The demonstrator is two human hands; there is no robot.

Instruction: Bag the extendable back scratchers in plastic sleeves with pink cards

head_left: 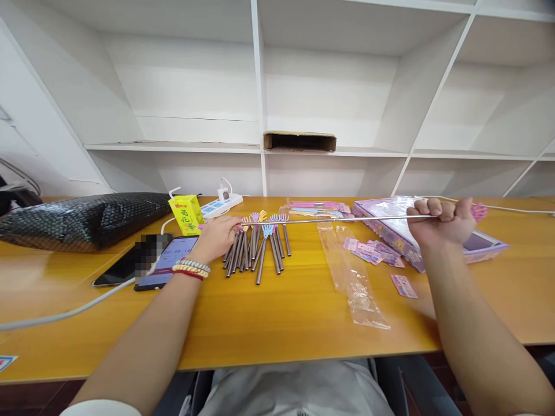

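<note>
A long thin metal rod [325,220] stretches level between my two hands above the table. My left hand [218,238] is closed on its left end. My right hand [443,222] wraps round the right part, and a pink hand-shaped head [479,212] sticks out past the fist. Below and beside my left hand lies a fanned group of short metal sticks [260,263] with small coloured hand-shaped heads. A clear plastic bag [358,289] lies flat under the rod, with small pink cards [375,252] beside it.
A purple box [385,222] lies near my right hand. Wrapped pink pieces [318,208] lie at the back. On the left are a yellow drink carton [186,215], a power strip [221,205], two phones [167,263], a white cable and a black wrapped parcel [91,222]. White shelves stand behind.
</note>
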